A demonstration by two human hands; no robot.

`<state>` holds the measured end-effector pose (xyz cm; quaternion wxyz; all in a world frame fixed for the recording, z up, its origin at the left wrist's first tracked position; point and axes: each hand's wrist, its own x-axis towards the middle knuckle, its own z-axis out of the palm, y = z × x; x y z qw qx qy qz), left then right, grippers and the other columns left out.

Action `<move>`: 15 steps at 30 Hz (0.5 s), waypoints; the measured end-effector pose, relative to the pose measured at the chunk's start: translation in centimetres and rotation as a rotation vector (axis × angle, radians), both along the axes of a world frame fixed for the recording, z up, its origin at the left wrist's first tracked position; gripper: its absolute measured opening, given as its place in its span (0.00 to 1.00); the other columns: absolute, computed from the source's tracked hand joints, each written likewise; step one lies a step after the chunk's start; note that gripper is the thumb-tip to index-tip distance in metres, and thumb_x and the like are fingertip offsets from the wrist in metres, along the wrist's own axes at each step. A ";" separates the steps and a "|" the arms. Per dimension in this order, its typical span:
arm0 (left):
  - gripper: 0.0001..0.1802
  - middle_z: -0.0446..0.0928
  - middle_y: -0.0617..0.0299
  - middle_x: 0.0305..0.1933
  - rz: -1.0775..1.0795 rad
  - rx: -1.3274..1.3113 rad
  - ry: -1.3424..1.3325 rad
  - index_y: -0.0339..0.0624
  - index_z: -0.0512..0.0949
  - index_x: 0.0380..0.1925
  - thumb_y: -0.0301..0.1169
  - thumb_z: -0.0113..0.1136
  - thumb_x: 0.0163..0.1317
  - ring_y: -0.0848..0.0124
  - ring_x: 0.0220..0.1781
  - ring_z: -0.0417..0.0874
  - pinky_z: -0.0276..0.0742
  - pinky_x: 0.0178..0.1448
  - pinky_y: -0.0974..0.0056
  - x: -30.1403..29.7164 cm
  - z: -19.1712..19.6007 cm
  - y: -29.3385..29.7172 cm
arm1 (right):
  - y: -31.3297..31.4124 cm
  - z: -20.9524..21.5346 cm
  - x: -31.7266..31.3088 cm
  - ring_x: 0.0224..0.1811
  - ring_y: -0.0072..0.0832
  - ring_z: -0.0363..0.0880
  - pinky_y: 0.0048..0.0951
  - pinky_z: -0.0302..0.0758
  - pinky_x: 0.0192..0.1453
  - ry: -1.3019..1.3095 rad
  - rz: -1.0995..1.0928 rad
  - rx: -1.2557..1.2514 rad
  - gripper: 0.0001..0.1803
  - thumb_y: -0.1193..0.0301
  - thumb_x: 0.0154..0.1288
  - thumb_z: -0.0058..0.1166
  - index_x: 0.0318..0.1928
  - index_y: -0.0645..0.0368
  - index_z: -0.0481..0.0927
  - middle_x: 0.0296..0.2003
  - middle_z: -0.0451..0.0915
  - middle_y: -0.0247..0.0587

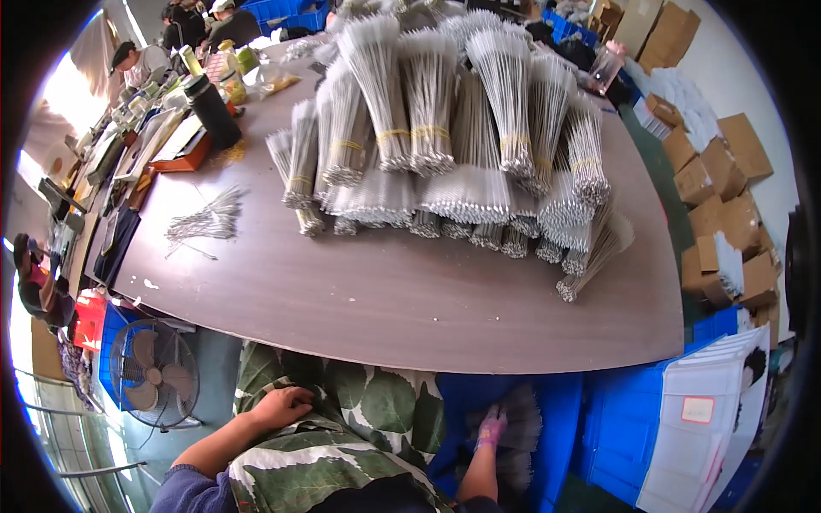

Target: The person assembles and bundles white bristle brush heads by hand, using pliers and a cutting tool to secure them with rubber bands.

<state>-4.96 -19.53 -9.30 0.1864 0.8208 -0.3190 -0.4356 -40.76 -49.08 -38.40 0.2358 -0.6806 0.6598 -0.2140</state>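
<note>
Bristles (pixel 518 427) in blue bin (pixel 560 445)

Green-white leaf-print garment (pixel 295 466), dark blue sleeves (pixel 198 492)

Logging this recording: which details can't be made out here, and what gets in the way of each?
All in the head view:
Right hand: too small and blurred to tell whether it grips the grey bristly pieces in the blue bin.
Left hand: its palm is hidden behind its own back.
Wire bundles: upper ones cover much of those beneath.
Right sleeve: cut off by the lower edge.
</note>
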 end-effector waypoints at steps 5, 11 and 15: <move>0.19 0.80 0.54 0.41 0.021 -0.097 0.040 0.38 0.75 0.46 0.36 0.57 0.57 0.62 0.43 0.81 0.76 0.49 0.63 0.2 -0.8 1.7 | 7.3 16.9 7.6 0.20 0.16 0.67 0.20 0.66 0.21 -0.931 -0.193 0.392 0.10 0.64 0.67 0.47 0.30 0.56 0.70 0.21 0.68 0.30; 0.19 0.80 0.54 0.40 -0.075 -0.257 0.029 0.39 0.75 0.45 0.38 0.57 0.56 0.60 0.42 0.81 0.76 0.47 0.61 0.7 -2.5 2.3 | 9.9 28.1 19.0 0.21 0.14 0.67 0.15 0.65 0.23 -1.075 0.439 0.189 0.09 0.66 0.67 0.48 0.31 0.58 0.72 0.23 0.70 0.30; 0.18 0.79 0.53 0.43 -0.095 -0.304 0.012 0.43 0.75 0.47 0.38 0.56 0.58 0.58 0.44 0.80 0.75 0.49 0.59 0.9 -3.1 3.3 | 9.9 36.0 27.5 0.25 0.14 0.70 0.14 0.65 0.25 -0.920 0.793 0.125 0.08 0.70 0.65 0.50 0.42 0.59 0.76 0.29 0.77 0.32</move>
